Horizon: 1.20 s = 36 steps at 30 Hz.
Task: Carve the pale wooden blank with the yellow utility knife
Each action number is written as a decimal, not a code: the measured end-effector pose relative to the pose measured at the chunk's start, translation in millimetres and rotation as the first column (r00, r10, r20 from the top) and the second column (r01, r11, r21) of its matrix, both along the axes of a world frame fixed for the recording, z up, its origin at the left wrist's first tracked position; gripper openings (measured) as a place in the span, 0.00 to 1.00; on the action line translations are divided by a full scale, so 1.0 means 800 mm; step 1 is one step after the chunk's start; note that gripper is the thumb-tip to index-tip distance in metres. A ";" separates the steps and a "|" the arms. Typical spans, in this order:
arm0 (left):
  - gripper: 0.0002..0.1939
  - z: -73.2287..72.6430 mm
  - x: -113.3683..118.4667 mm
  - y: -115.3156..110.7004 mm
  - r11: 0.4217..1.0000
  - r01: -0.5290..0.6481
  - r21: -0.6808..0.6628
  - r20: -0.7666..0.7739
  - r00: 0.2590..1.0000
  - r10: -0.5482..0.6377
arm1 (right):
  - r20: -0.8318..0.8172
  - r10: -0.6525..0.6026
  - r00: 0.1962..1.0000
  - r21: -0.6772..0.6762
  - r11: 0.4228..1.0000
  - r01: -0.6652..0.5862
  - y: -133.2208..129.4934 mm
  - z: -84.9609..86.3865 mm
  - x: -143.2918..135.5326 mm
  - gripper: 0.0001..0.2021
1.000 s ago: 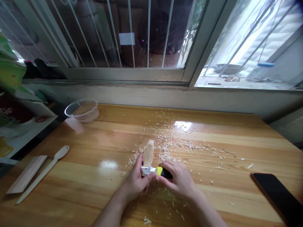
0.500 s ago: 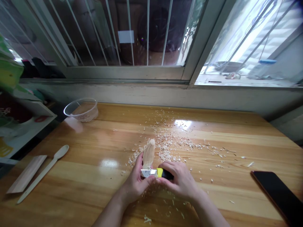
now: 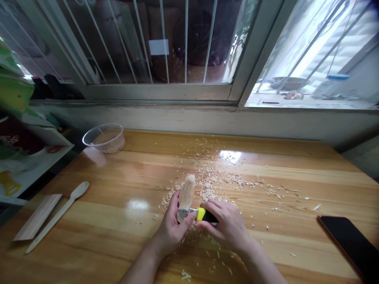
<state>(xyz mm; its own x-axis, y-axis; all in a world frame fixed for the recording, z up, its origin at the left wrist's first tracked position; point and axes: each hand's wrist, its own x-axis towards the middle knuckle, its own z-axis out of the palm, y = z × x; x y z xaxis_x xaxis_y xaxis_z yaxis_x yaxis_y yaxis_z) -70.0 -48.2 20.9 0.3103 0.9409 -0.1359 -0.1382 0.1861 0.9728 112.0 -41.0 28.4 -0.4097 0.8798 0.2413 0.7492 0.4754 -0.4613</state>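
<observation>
Near the middle of the wooden table, my left hand (image 3: 173, 225) is wrapped round a pale carved piece of wood (image 3: 187, 191), its rounded end pointing away from me. My right hand (image 3: 226, 221) grips the black and yellow handle of a knife (image 3: 201, 214). The metal blade lies across the lower part of the wood, and my left thumb rests by the blade's base. Wood shavings (image 3: 209, 181) are scattered beyond and below both hands.
A clear plastic bowl (image 3: 103, 139) stands at the back left. A wooden spoon (image 3: 57, 217) and a flat wood strip (image 3: 38, 217) lie at the left. A phone (image 3: 349, 244) lies at the right. Behind the table (image 3: 112, 236) is a barred window.
The blade has shifted slightly up along the wood and changed its tilt. The whole view has moved a little, so table items appear slightly further right.
</observation>
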 end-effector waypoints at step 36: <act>0.38 -0.005 -0.001 -0.001 0.997 -0.078 -0.011 -0.071 0.994 0.077 | 0.013 -0.045 0.999 0.053 0.998 0.044 0.000 -0.004 -0.001 0.20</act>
<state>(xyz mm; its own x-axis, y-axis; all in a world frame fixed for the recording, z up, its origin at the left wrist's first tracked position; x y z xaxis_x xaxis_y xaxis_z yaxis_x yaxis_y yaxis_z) -70.8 -49.1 16.9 0.2254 0.9597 -0.1678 -0.0842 0.1907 0.9780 110.8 -41.2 25.4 -0.3743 0.8833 0.2823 0.7762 0.4650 -0.4258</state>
